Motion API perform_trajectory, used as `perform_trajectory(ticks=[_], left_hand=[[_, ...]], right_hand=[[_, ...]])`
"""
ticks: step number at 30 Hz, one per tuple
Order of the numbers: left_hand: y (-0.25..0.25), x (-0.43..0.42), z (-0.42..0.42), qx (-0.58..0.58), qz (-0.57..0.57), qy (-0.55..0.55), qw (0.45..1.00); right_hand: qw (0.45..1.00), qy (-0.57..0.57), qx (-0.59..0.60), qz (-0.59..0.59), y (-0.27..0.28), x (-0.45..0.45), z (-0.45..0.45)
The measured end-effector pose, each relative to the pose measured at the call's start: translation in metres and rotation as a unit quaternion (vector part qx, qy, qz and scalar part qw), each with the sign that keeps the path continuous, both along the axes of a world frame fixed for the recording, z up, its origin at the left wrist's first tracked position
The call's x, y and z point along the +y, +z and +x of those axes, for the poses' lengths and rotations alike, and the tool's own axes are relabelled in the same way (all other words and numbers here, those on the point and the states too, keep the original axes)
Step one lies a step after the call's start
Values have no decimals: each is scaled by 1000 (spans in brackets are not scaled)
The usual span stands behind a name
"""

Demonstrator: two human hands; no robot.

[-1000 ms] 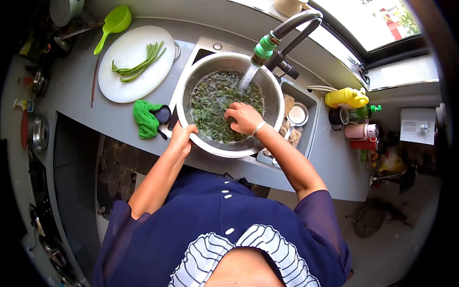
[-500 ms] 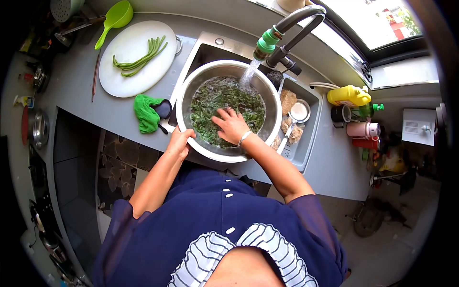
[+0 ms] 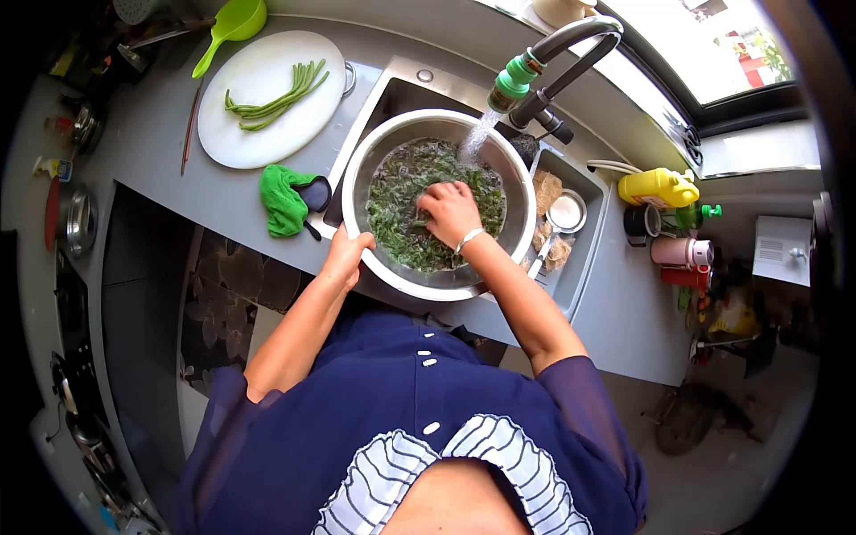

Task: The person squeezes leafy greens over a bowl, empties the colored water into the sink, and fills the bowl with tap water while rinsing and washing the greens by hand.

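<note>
A wide stainless steel basin [image 3: 528, 205] stands over the sink, holding water and chopped-looking leafy greens [image 3: 401, 214]. My left hand [image 3: 348, 252] grips the basin's rim at its near left side, thumb over the edge. Inside the basin, my right hand [image 3: 450, 212] is curled in among the greens at the water's surface, its fingertips partly hidden. From the faucet [image 3: 513, 82] with a green nozzle, water runs into the far right part of the basin.
Left of the sink, a white cutting board [image 3: 267, 143] carries long green beans [image 3: 281, 102]. A green cloth [image 3: 285, 201] lies near the counter edge, a green ladle [image 3: 234, 22] behind. The right sink compartment [image 3: 575, 267] holds a strainer [image 3: 566, 212] and brown pieces. Yellow jug [image 3: 658, 188] beyond.
My right hand has drawn its spread fingers together into a curl among the greens. My left hand keeps its hold on the rim. The view has shifted slightly.
</note>
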State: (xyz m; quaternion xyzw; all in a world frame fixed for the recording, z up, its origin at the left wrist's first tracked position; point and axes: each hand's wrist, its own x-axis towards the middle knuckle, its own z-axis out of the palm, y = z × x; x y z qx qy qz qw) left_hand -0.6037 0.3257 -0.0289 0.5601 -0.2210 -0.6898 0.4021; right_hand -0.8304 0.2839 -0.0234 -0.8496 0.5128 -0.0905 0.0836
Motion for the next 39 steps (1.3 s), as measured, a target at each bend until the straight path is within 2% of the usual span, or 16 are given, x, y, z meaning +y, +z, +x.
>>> perform_trajectory(ticks=[2,6,8,10,12,14,16,17,20,22,24,27,28,31,36,39], left_hand=[[0,-1,0,-15,-15,-5,1000],[12,-2,-4,1,-35,-14,999],[9,-3,-2,-9,-21,-22,999],[2,-2,-1,-1,-22,-19,1000],[-6,-1,0,-9,-32,-16,999],[-3,0,-1,-21,-30,-12,999],[3,1,-1,-21,-28,-14,999],[5,1,-1,-21,-28,-16,999],[3,0,-1,-27,-20,-23,999],[7,2,-4,-15,-27,-11,999],[9,2,-3,-6,-35,0,999],[9,5,-2,0,-29,-1,1000],[9,5,-1,-12,-31,-7,999],[7,3,-4,-3,-43,-4,999],[2,3,-2,-9,-49,-8,999],[9,4,-4,1,-50,-1,999]], right_hand=[[995,-72,29,55,5,-2,-5],[989,72,-91,88,17,18,17],[986,96,-67,121,1,22,23],[980,44,-86,176,6,17,21],[951,-120,-176,226,-7,4,9],[924,-197,-256,206,-16,-9,-11],[952,-215,-189,111,0,-8,-18],[982,-144,-116,-27,10,-4,-16],[993,-4,-118,-25,21,12,6],[972,163,-131,107,13,23,22],[977,188,-53,86,3,18,21],[995,-26,55,83,-2,6,2],[995,-23,56,81,2,13,5],[979,194,35,43,2,37,7],[996,35,2,87,30,2,-9],[993,102,-56,-15,30,6,28]])
